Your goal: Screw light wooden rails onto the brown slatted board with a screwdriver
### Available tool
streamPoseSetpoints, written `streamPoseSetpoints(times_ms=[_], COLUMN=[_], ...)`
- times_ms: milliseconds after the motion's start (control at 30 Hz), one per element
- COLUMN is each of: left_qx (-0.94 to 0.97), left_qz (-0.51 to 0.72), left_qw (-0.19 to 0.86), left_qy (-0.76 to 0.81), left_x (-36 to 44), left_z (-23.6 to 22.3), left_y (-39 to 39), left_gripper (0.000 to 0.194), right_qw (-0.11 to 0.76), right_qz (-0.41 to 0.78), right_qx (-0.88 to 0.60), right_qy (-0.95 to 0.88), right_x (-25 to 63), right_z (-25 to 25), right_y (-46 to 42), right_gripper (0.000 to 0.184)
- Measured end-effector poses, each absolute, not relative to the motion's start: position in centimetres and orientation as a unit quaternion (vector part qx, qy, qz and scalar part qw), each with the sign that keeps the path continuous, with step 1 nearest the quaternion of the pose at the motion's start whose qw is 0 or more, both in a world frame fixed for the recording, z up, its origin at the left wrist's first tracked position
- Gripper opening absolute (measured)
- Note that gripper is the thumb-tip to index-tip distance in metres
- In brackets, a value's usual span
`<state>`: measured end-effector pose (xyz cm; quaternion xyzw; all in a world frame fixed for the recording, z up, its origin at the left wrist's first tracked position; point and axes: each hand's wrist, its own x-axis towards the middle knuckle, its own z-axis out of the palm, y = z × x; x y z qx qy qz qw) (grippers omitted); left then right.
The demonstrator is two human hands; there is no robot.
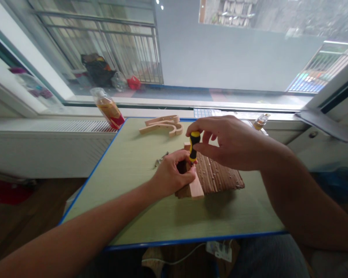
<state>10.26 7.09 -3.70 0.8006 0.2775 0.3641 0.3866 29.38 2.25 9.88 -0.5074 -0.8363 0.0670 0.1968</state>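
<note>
My right hand [220,137] grips the black and yellow handle of a screwdriver [194,144], which stands nearly upright. Beneath it lies a pale wooden strip [196,188] on top of a brown corrugated cardboard block [220,173] dotted with small holes. My left hand [175,170] is closed, thumb and fingertips pinched around the screwdriver's lower end just above the strip. Whatever sits between those fingertips is mostly hidden. Several loose screws [159,160] lie on the table left of the block.
Curved wooden pieces [162,125] lie at the back of the light green, blue-edged table [127,216]. A drink bottle [108,110] stands behind the left corner, a small clear bottle [261,121] at the back right. Below the front edge is a white power strip [220,250].
</note>
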Motion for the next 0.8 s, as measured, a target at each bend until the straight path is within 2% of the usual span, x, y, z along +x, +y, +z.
streamPoseSetpoints(times_ms=[300,567,800], left_qx=[0.791,0.747,0.742], left_qz=[0.37,0.38,0.384], left_qw=[0.41,0.481,0.493], left_qy=[0.262,0.256,0.244], left_x=[9.8,9.6,9.5], left_z=[-3.6,-3.7,-3.8], left_y=[7.3,7.4,7.4], left_gripper=[0.009,0.016,0.026], right_qw=[0.172,0.182,0.176], right_qz=[-0.003,-0.021,-0.026], right_qx=[-0.531,-0.547,-0.57], right_qy=[-0.83,-0.817,-0.802], right_x=[29.2,28.5,28.0], right_z=[9.6,9.2,9.5], right_y=[2.7,2.8,2.9], right_gripper=[0.015,0.028,0.036])
